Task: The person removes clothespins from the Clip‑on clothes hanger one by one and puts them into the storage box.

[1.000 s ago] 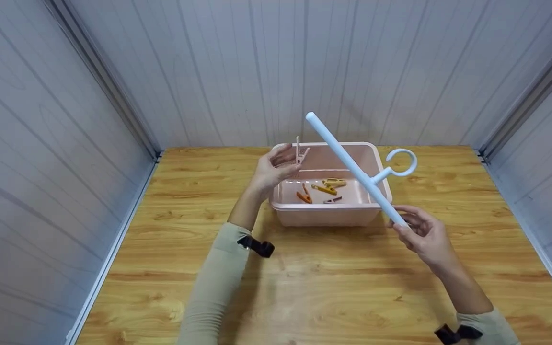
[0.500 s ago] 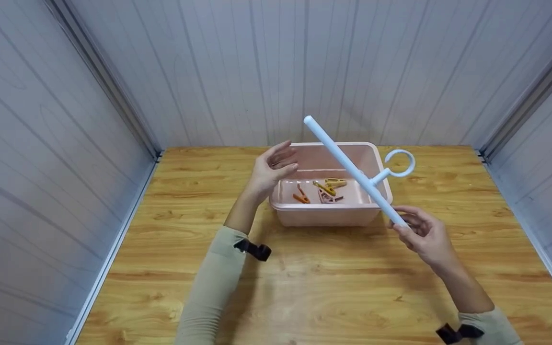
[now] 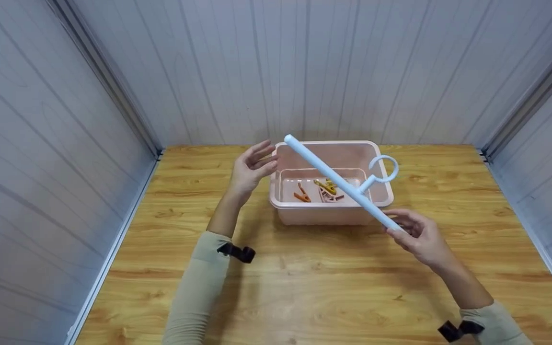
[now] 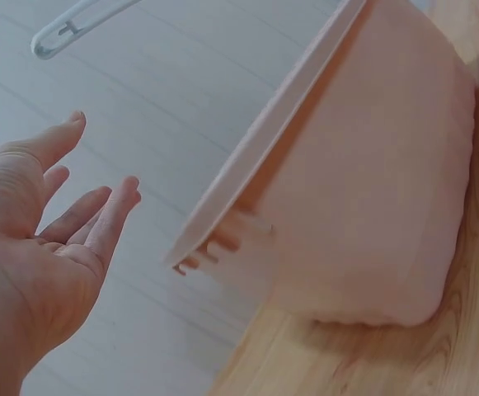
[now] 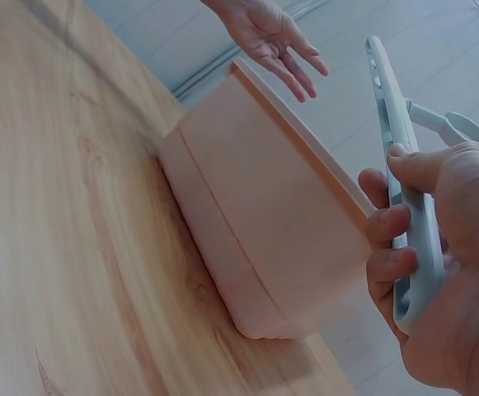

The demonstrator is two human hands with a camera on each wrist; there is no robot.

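Now my right hand point(image 3: 417, 235) grips the near end of the pale blue hanger bar point(image 3: 336, 182), fingers and thumb curled round it. From my grip the bar slants up and away over the pink tub point(image 3: 285, 211), its far tip above the tub's back left corner, its ring hook point(image 3: 382, 167) over the tub's right rim. My left hand point(image 3: 249, 167) hangs in the air just beside the tub's left rim, fingers spread and relaxed, holding nothing and apart from the rim. Several clothes pegs point(image 3: 321, 190), orange, yellow and pink, lie on the tub floor under the bar.

The tub sits toward the back of the wooden counter point(image 3: 314, 287), near the rear wall panel point(image 3: 276, 72). Bare wood lies open on both sides of it and across the whole near part, between my forearms. Side walls close off the counter left and right.

Compared with 1 second ago, the pink peg that my left hand pinched is gone from it and lies in the tub. That hand has drawn leftward, and the bar has dropped lower.
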